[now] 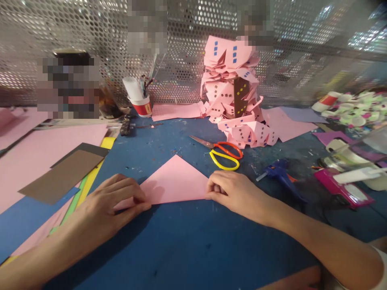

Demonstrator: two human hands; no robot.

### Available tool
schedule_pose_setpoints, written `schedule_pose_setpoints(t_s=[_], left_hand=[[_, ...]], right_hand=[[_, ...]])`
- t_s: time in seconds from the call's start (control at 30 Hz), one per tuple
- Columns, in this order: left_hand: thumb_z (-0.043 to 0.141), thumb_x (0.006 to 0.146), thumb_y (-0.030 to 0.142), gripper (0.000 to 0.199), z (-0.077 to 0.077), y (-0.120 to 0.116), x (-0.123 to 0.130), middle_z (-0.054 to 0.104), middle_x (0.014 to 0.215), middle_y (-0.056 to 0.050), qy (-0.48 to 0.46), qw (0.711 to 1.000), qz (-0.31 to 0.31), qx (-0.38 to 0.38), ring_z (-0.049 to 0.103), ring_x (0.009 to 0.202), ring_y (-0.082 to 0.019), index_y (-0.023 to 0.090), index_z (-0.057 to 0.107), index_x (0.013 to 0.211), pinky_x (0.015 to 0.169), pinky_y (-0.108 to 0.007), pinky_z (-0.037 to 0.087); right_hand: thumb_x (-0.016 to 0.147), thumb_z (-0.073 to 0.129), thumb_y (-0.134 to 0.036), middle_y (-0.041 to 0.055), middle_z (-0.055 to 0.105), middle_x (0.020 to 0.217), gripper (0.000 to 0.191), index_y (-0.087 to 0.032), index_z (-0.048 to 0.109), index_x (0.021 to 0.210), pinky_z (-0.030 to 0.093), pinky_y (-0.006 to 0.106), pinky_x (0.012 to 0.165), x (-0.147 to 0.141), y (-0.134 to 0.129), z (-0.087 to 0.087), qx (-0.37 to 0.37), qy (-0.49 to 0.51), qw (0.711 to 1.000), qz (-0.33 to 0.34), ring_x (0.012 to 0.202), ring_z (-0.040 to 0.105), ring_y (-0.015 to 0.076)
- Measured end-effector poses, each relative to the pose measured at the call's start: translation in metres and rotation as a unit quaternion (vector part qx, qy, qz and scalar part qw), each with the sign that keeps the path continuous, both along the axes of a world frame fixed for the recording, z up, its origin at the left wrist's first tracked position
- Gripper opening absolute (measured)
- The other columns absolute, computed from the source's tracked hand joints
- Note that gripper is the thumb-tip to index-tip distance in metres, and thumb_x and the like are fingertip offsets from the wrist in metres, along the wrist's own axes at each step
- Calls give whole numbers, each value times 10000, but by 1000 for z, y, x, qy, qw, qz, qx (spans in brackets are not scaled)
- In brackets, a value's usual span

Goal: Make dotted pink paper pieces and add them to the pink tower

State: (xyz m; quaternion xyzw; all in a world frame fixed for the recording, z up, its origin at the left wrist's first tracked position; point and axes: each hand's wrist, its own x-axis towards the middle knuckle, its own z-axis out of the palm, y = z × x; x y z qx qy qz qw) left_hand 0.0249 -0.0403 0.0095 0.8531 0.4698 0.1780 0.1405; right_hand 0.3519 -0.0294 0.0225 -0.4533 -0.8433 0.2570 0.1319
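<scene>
A pink sheet of paper [178, 181], folded into a triangle, lies on the blue table [187, 245] with its point facing away from me. My left hand [121, 197] pinches its left end, the thumb along the near edge and the fingers curled over the top. At the right corner my right hand [225, 187] grips the paper between thumb and bent fingers. Just beyond that hand rest scissors [225, 155] with one red and one yellow handle loop. Part of the paper's left end is hidden under my left fingers.
Pink folded paper pieces with small coloured squares [231, 96] are piled at the back. A blue glue gun [281, 177] lies to the right, near a magenta tool [343, 187]. Coloured sheets [63, 175] are stacked at left. A paper cup [141, 105] holds brushes.
</scene>
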Motion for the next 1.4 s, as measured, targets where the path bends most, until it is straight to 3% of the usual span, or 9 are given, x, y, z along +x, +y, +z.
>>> schedule_pose_setpoints(t_s=[0.17, 0.3, 0.6, 0.77, 1.13, 1.4], left_hand=[[581, 913, 446, 208, -6, -1, 3, 660, 792, 10, -7, 1000, -15, -1, 597, 840, -220, 291, 644, 790, 732, -327, 473], [577, 915, 472, 237, -12, -3, 3, 637, 778, 8, 0, 1000, 7, -18, 581, 838, -215, 277, 623, 787, 727, -326, 463], [568, 918, 461, 239, -11, -3, 8, 636, 791, -9, 23, 1000, 18, -2, 577, 839, -218, 268, 623, 789, 736, -330, 465], [580, 902, 508, 230, -9, -7, 8, 659, 904, -21, 29, 998, 63, -4, 598, 858, -226, 290, 646, 932, 761, -339, 479], [566, 927, 446, 175, -14, -3, 7, 676, 855, -8, 22, 999, 21, 15, 592, 872, -244, 293, 649, 911, 771, -379, 453], [541, 945, 317, 158, -11, -12, 12, 722, 1041, 13, 27, 996, -16, 80, 632, 990, -261, 328, 666, 1041, 850, -413, 459]], right_hand=[[919, 679, -236, -56, 614, 825, 131, -211, 584, 832, 371, 235, 662, 0, 1, 1, -1, -5, 1000, 1, 744, 561, 93], [929, 664, -244, -51, 617, 828, 132, -210, 582, 831, 370, 239, 656, 1, 1, 0, 6, -8, 1000, 4, 736, 556, 93], [938, 641, -232, -41, 620, 829, 135, -208, 570, 826, 372, 247, 647, 0, 0, 2, 11, -15, 1000, 5, 729, 556, 97], [932, 652, -251, -36, 622, 826, 123, -210, 582, 840, 370, 250, 651, 0, 0, 1, 12, -15, 1000, 3, 736, 560, 106], [947, 634, -257, -32, 632, 848, 115, -212, 582, 855, 376, 248, 670, 1, 0, 2, 0, -11, 1000, 5, 749, 574, 110], [943, 638, -264, -30, 637, 852, 112, -213, 590, 856, 384, 252, 674, 1, 1, 1, 1, -9, 1000, 3, 754, 581, 112]])
